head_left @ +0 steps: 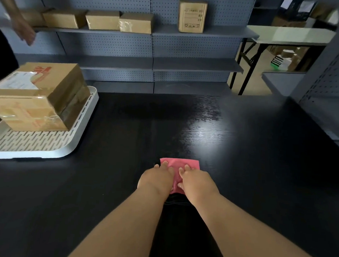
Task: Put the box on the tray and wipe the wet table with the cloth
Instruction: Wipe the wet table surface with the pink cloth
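Left hand (155, 178) and right hand (195, 183) press nearly straight fingers onto a pink folded cloth (184, 164) on the black table (122, 184), brown cardboard box (38, 98) on white slotted tray (36, 141) far left.

Dark, wood-grained tabletop (260, 172) right across the view. Over on the left sits a white slotted tray (80, 127), flat on the surface, its near corner rounded. In the middle, towards the near side, a pink cloth (184, 164) lies on the wood, small and roughly square. And just beyond the cloth, a wet patch (202, 128) glistens under the light, streaky, reaching up towards the far edge. Tray and cloth are well apart.
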Motion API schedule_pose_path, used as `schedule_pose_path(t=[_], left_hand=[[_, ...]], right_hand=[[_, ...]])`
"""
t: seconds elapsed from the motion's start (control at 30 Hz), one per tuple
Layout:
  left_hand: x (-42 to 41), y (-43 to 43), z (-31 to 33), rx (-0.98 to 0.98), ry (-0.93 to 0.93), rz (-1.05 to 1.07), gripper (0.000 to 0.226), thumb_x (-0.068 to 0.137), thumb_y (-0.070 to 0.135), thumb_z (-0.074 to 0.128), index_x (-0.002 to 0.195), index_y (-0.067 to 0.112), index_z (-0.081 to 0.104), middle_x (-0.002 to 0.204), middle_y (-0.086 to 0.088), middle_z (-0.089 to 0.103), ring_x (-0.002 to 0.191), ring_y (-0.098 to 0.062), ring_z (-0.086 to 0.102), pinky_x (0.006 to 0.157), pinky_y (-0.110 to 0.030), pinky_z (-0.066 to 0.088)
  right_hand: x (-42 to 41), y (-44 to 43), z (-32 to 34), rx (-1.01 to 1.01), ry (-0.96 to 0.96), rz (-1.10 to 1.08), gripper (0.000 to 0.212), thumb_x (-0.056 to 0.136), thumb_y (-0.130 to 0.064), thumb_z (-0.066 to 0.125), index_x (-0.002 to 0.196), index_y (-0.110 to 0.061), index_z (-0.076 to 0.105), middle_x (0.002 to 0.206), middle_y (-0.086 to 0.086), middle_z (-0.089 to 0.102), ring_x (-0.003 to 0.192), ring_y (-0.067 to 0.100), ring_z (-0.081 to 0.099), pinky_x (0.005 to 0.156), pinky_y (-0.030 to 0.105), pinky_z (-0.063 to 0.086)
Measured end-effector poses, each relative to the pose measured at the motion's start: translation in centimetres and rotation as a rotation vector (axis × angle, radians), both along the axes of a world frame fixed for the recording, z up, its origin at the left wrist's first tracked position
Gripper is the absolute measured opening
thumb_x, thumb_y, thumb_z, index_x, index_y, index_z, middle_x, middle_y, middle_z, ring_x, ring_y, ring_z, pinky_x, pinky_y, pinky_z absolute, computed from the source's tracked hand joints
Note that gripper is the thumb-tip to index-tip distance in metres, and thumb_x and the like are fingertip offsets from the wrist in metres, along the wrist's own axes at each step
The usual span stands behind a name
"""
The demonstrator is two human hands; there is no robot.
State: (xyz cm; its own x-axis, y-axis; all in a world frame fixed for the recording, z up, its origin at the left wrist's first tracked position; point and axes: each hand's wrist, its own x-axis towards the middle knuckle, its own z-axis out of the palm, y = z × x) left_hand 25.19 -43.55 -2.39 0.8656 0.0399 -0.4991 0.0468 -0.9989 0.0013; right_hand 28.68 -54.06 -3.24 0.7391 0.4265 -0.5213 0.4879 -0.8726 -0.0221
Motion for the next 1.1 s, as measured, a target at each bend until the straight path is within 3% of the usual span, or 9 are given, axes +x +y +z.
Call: schedule_pose_path(t=[0.4,0.6,0.93,1.1], left_hand=[[19.2,4.2,-1.1,0.017,-0.023,0.068,0.056,0.097,0.021,0.049,0.148,0.015,0.026,0.161,-0.005,0.009,0.145,-0.029,0.024,0.106,-0.047,0.041],[27.2,6.3,-1.4,0.053,-0.014,0.102,0.060,0.097,0.020,0.051,0.150,0.014,0.022,0.161,-0.005,0.008,0.145,-0.031,0.023,0.105,-0.049,0.041],[32.8,7.9,-1.1,0.064,-0.072,0.133,0.051,0.097,0.025,0.049,0.143,0.012,0.032,0.148,-0.007,0.030,0.134,-0.032,0.039,0.098,-0.048,0.046],[31.9,7.6,-1.4,0.070,-0.082,0.141,0.050,0.099,0.028,0.045,0.145,0.013,0.029,0.153,-0.006,0.023,0.140,-0.030,0.031,0.100,-0.048,0.044]], right_hand=[[19.1,4.1,-0.1,0.005,-0.090,0.071,0.056,0.103,-0.032,0.035,0.153,-0.015,0.015,0.161,0.007,0.016,0.135,0.030,0.042,0.102,0.042,0.043],[26.8,6.3,-0.4,0.036,-0.166,0.101,0.049,0.103,-0.028,0.036,0.149,-0.014,0.027,0.155,0.008,0.029,0.129,0.031,0.049,0.097,0.042,0.045],[32.9,7.6,0.1,0.052,-0.209,0.163,0.046,0.103,-0.028,0.035,0.147,-0.013,0.032,0.150,0.008,0.036,0.129,0.030,0.047,0.096,0.041,0.044],[32.1,7.2,-0.8,0.075,-0.233,0.144,0.044,0.103,-0.019,0.033,0.147,-0.012,0.030,0.150,0.009,0.034,0.130,0.029,0.046,0.096,0.041,0.044]])
